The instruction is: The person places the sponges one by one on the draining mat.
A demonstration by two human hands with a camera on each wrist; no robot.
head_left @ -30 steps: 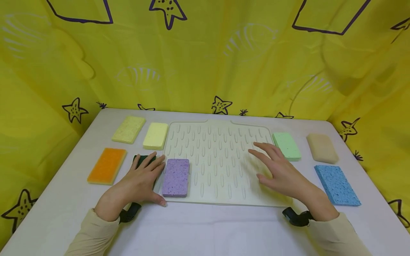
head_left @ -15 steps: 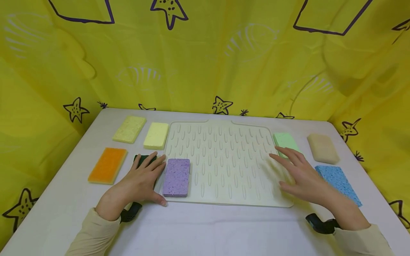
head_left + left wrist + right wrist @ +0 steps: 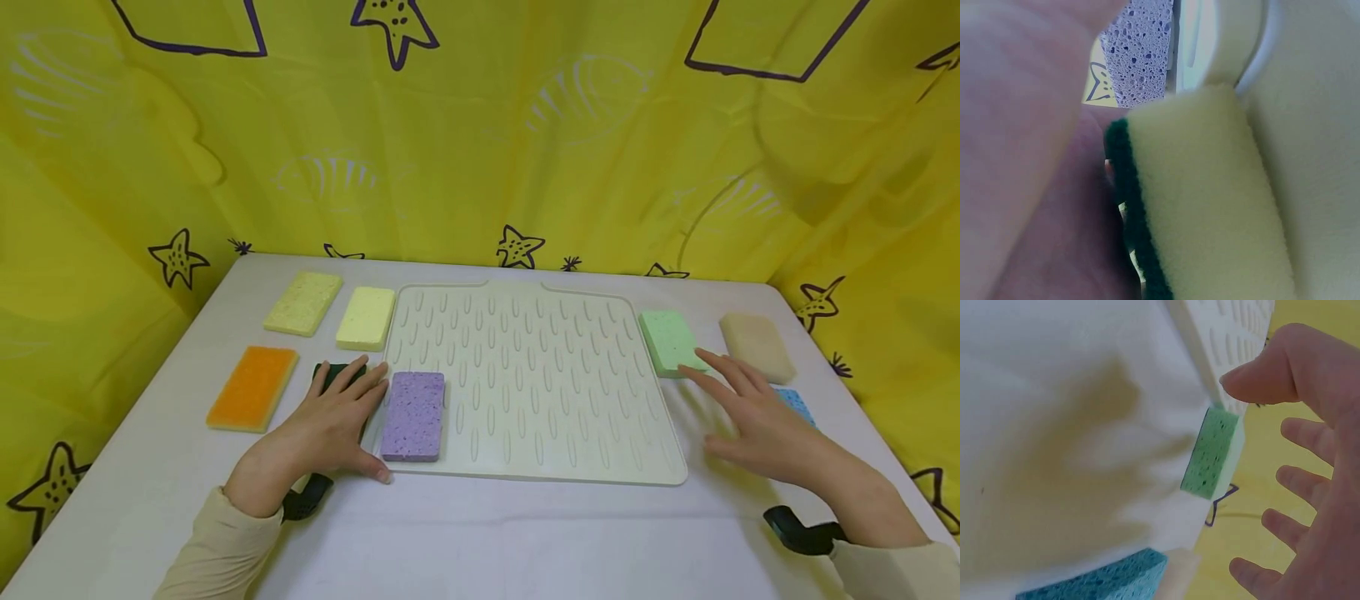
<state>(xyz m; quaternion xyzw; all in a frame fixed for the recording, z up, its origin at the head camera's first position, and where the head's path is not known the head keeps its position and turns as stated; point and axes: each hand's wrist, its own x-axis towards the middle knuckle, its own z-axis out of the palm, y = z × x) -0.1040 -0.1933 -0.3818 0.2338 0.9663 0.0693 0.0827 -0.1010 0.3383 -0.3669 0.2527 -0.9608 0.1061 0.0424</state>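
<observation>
My left hand lies with spread fingers over a scouring sponge, mostly hidden beneath it in the head view. The left wrist view shows this sponge's yellow foam and its dark green scrub layer. Beside the left thumb, a purple sponge lies on the left part of a ribbed off-white mat. Holding nothing, my right hand hovers with parted, lightly bent fingers past the mat's right edge. It partly covers a blue sponge, and its fingertips overlap the corner of a light green sponge.
Left of the mat lie an orange-topped sponge, a speckled yellow sponge and a pale yellow sponge. A beige sponge is at the right on the white-covered table. A yellow patterned curtain surrounds the table's back and sides.
My right hand has moved rightward from above the mat to beyond its right edge, now covering much of the blue sponge. The left hand and the sponges stay in place.
</observation>
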